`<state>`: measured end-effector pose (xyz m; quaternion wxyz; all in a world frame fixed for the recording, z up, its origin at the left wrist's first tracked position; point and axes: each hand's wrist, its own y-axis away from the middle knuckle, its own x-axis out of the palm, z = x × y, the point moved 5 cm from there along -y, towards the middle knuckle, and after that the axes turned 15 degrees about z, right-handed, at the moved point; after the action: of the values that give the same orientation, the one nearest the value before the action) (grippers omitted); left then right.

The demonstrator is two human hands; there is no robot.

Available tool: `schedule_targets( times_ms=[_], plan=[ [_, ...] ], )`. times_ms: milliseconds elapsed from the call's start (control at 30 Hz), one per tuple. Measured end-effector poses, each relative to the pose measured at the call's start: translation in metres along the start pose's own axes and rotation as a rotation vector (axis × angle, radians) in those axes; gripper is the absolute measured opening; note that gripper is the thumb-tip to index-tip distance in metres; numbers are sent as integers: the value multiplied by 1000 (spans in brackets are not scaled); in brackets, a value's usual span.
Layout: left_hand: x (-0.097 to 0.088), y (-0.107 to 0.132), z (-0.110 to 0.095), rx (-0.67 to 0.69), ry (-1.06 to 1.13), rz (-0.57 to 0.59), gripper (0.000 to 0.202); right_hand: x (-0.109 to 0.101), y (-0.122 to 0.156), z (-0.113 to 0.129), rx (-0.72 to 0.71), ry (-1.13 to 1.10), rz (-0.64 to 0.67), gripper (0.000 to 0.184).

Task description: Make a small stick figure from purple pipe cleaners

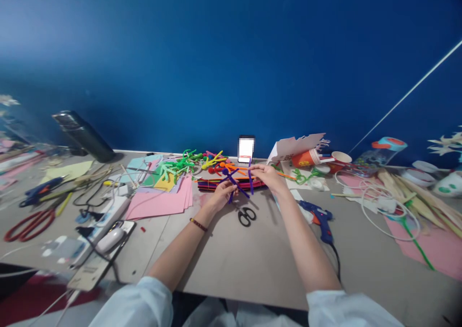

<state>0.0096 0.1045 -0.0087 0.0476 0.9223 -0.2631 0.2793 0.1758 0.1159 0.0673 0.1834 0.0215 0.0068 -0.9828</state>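
Hands, two, ours, raised together over the far middle of the table [234,259]. Left hand [221,194]: fingers closed around the purple pipe-cleaner figure [232,177], whose limbs splay out on a slant toward the right. Right hand [270,175]: fingertips pinched narrow on a purple strand [250,181], which hangs with its long axis near upright, just right of the figure and between our two hands; whether strand and figure touch we cannot tell. The right hand sits nearer the strand's top, the left nearer the figure's body. Beneath: bundle of coloured pipe cleaners [212,186]. Nearer us: black scissors [246,216]; right, blue glue gun [319,219]; left, pink paper [159,205].
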Motion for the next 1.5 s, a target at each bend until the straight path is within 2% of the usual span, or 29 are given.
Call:
schedule_targets(
  times_ms=[133,300,400,533,667,733,833,933,1000,1133,1267,1367,1500],
  plan=[
    [-1,1,0,-1,-9,-8,25,5,1,9,-92,142,17,29],
    [-2,3,0,-22,-2,-6,25,15,9,32,-200,492,-43,17],
    [0,3,-4,20,-19,9,27,24,18,50,-311,594,-46,17],
    [1,3,-6,31,-50,-8,29,32,33,72,-417,560,-88,14],
    [-1,3,-7,56,-28,-48,29,28,50,87,-509,304,-144,17],
    [-1,3,-8,75,26,-57,28,24,55,90,-480,164,-114,24],
    [-2,3,-8,77,104,-51,27,23,53,85,-324,79,11,33],
    [-2,3,-7,69,173,-33,26,25,44,70,-157,60,142,37],
    [-2,2,-6,71,241,-14,26,26,35,57,-88,29,178,35],
    [-1,1,-5,67,331,25,17,19,19,35,-23,40,160,28],
    [1,4,-9,91,352,15,15,2,20,29,10,70,137,31],
    [4,6,-9,63,341,28,19,-3,24,30,47,122,207,33],
    [7,7,-9,61,352,111,22,8,24,23,108,169,358,33]
  ],
)
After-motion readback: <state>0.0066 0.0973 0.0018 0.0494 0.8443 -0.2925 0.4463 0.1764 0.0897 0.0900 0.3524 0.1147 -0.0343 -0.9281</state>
